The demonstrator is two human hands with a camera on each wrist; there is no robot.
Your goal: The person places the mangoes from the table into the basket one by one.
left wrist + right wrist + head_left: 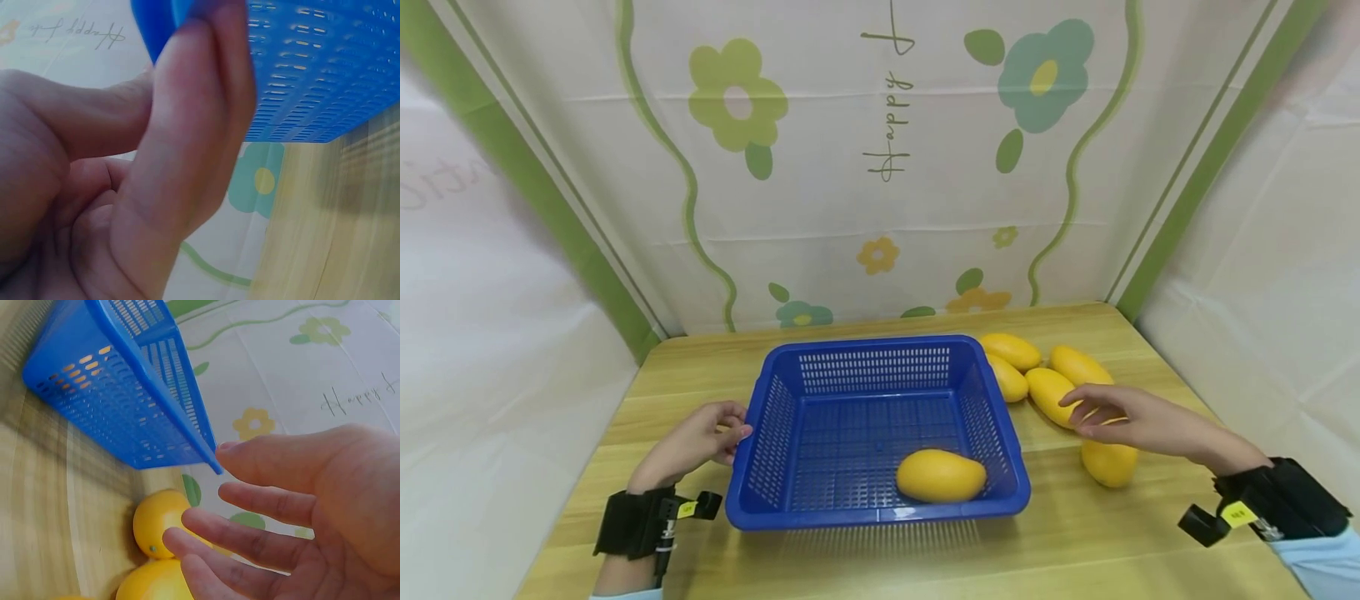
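A blue plastic basket (pixel 880 515) with slotted sides stands mid-table, and one yellow mango (pixel 940 476) lies in its near right corner. My left hand (pixel 715 429) pinches the basket's left rim between thumb and fingers; the left wrist view shows the fingers (pixel 181 125) up against the blue edge. To the right of the basket, my right hand (pixel 1135 419) hovers over a group of mangoes, its fingers loosely spread with nothing held. Beneath that hand lie a mango (pixel 1108 464) and another mango (pixel 1049 395), both partly covered by it.
Further mangoes lie behind, including one (pixel 1078 365) toward the far right and one (pixel 1011 351) close to the basket's back right corner. The wooden table (pixel 685 371) is bounded by a flower-printed cloth (pixel 820 200) at the back and white cloth at both sides.
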